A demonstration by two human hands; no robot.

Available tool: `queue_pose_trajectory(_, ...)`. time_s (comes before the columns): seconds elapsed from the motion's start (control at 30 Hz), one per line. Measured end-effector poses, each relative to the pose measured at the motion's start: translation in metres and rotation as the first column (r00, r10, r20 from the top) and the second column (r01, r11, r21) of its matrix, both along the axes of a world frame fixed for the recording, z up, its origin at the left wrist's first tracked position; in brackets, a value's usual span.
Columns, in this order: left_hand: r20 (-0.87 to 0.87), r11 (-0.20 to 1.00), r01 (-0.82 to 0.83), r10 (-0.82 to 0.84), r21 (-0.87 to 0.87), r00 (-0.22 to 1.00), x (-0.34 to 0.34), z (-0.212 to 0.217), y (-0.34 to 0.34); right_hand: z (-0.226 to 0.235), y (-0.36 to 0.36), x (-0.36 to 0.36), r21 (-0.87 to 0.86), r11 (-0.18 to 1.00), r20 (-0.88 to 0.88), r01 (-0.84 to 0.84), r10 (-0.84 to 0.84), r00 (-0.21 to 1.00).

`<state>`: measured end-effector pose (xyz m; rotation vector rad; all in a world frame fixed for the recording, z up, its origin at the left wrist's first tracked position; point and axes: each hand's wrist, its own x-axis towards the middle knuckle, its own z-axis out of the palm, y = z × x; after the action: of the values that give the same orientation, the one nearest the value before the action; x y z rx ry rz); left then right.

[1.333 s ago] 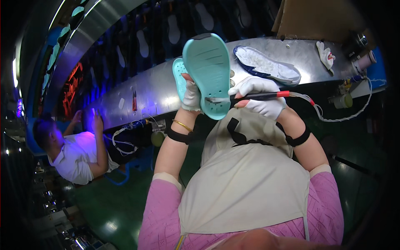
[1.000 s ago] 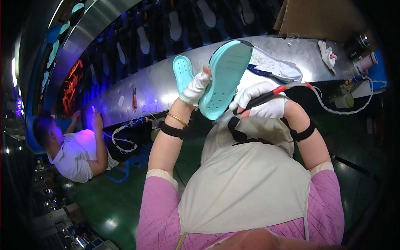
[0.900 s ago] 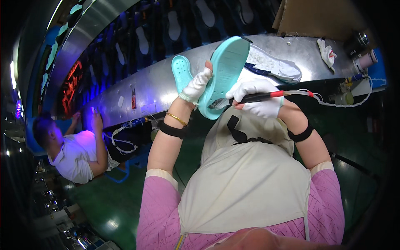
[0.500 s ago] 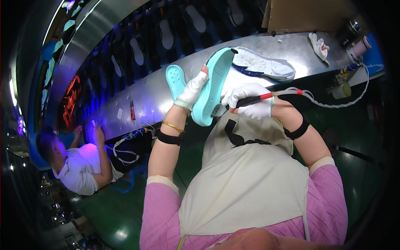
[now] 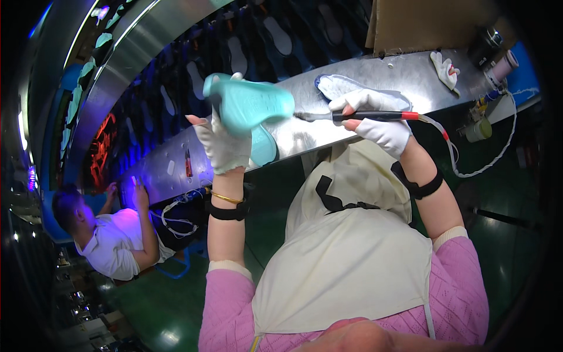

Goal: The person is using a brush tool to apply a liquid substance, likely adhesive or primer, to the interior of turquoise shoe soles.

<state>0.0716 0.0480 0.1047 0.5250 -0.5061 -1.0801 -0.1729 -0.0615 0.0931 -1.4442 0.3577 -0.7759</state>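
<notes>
A turquoise shoe sole (image 5: 249,105), smeared by motion, lies tilted across my gloved left hand (image 5: 226,144). The thumb stands apart on the left, and white fingertips show past the sole's far edge. Below it a second turquoise piece (image 5: 264,146) shows in part; whether my hand bears it too I cannot tell. My gloved right hand (image 5: 378,126) is closed round the black handle of a brush (image 5: 363,115) with a hose at its end. Its dark tip is at the sole's right end; whether they touch is unclear. Behind that hand lies a white-and-navy shoe sole (image 5: 340,85), partly covered.
A metal bench (image 5: 305,135) runs across, with a rack of dark shoe parts (image 5: 234,56) beyond. Right hold a spare glove (image 5: 446,71), a black canister (image 5: 485,47) and a looping white hose (image 5: 487,170). A cardboard box (image 5: 431,23) stands behind. Another person (image 5: 117,234) sits left.
My left hand has shifted left and turned the turquoise sole from upright to lying across. My right hand has lifted away from my apron toward the bench, its brush now pointing left.
</notes>
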Motion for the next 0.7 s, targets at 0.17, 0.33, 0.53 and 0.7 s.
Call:
queue_pose_trajectory(0.17, -0.186, 0.905, 0.413, -0.39, 0.102, 0.902, -0.008, -0.051, 0.003, -0.007, 0.01, 0.005, 0.112, 0.992, -0.082, 0.063, -0.054, 0.995)
queue_pose_trajectory(0.33, -0.369, 0.949, 0.287, -0.222, 0.129, 0.902, -0.076, -0.086, 0.012, -0.023, 0.005, 0.015, 0.048, 0.972, -0.157, 0.229, -0.219, 0.963)
queue_pose_trajectory(0.53, -0.288, 0.955, 0.245, -0.191, 0.165, 0.938, -0.103, -0.09, 0.007, -0.029, 0.008, 0.04, -0.355, 0.889, 0.021, 0.289, -0.301, 0.953)
queue_pose_trajectory(0.7, -0.273, 0.962, 0.127, -0.059, 0.241, 0.96, -0.092, -0.097, 0.008, -0.024, 0.02, 0.029, -0.14, 0.989, -0.022, 0.048, -0.051, 0.998)
